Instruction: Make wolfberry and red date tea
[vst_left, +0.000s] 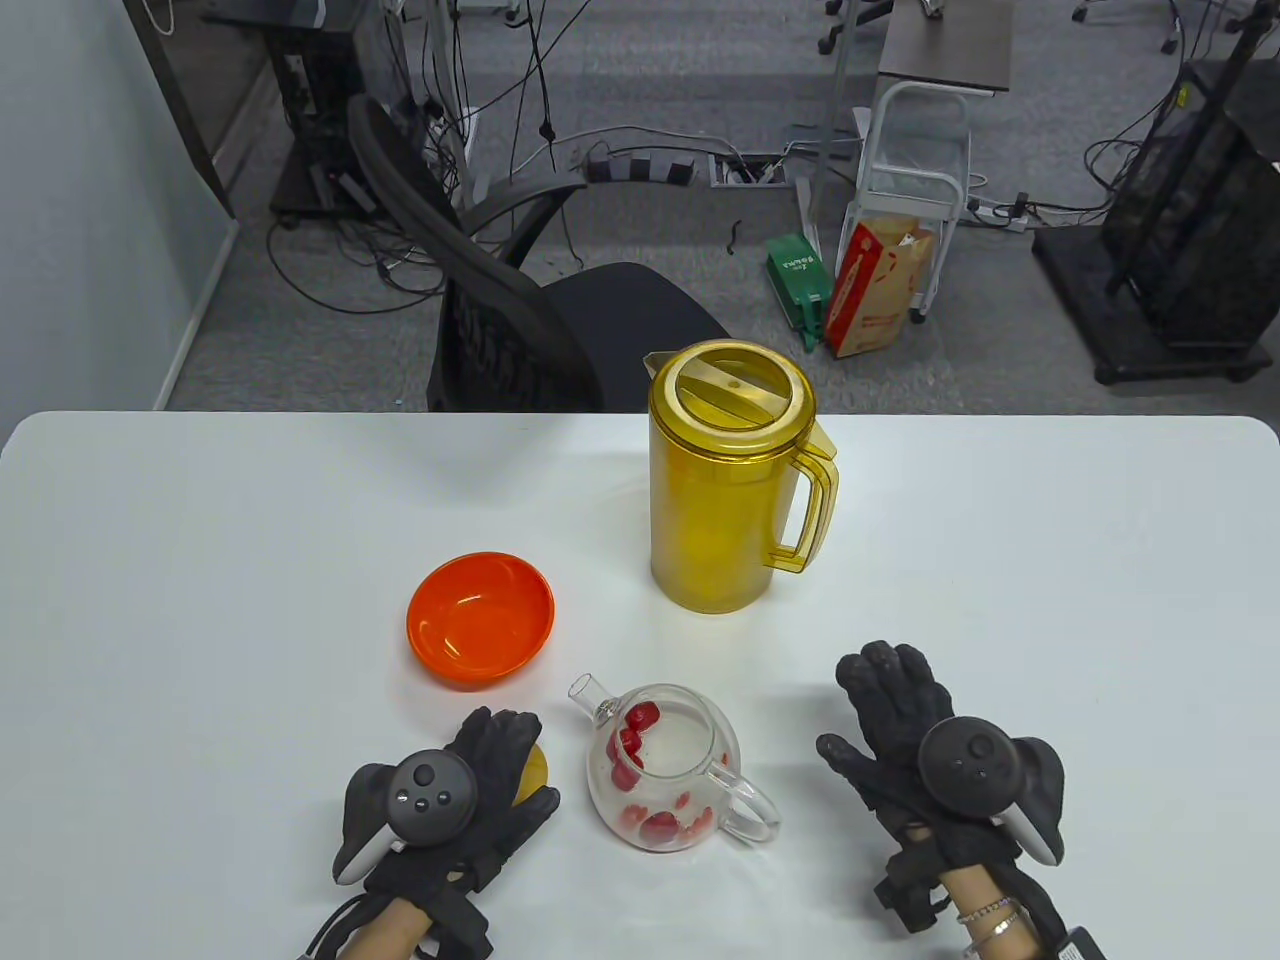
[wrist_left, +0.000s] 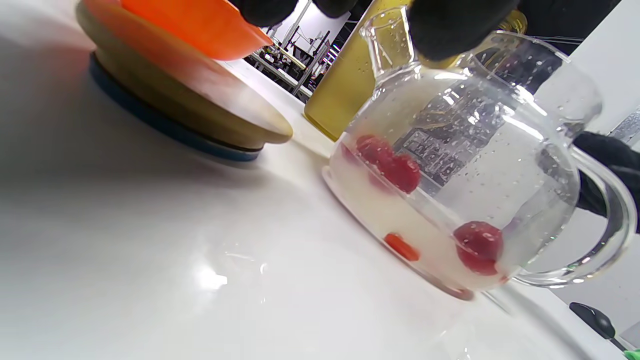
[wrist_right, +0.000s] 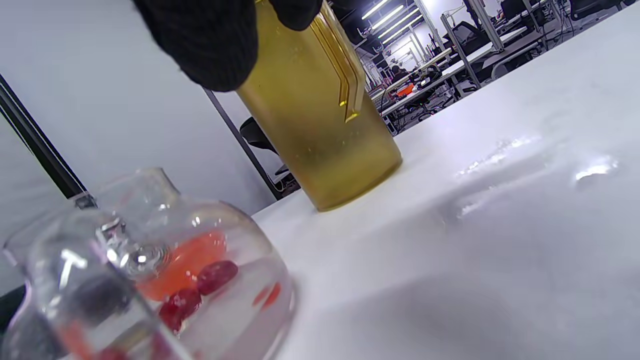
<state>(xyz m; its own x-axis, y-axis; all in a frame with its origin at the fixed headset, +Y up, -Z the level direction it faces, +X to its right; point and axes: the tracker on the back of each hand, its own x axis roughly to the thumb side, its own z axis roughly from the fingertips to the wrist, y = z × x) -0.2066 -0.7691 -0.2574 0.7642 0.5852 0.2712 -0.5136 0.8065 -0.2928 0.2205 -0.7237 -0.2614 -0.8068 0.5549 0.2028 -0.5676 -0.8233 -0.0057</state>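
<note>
A glass teapot (vst_left: 665, 765) stands lidless near the table's front edge, holding water and several red dates (vst_left: 640, 745); it also shows in the left wrist view (wrist_left: 465, 165) and the right wrist view (wrist_right: 150, 280). Its round wooden lid (vst_left: 535, 770) lies flat on the table just left of it, seen close in the left wrist view (wrist_left: 190, 105). My left hand (vst_left: 505, 765) lies over the lid with fingers extended. My right hand (vst_left: 860, 705) rests flat on the table to the right of the teapot, fingers spread, holding nothing.
An empty orange bowl (vst_left: 480, 620) sits behind the left hand. A tall yellow lidded pitcher (vst_left: 725, 490) stands behind the teapot, handle to the right; it also shows in the right wrist view (wrist_right: 315, 125). An office chair (vst_left: 520, 310) stands beyond the far table edge.
</note>
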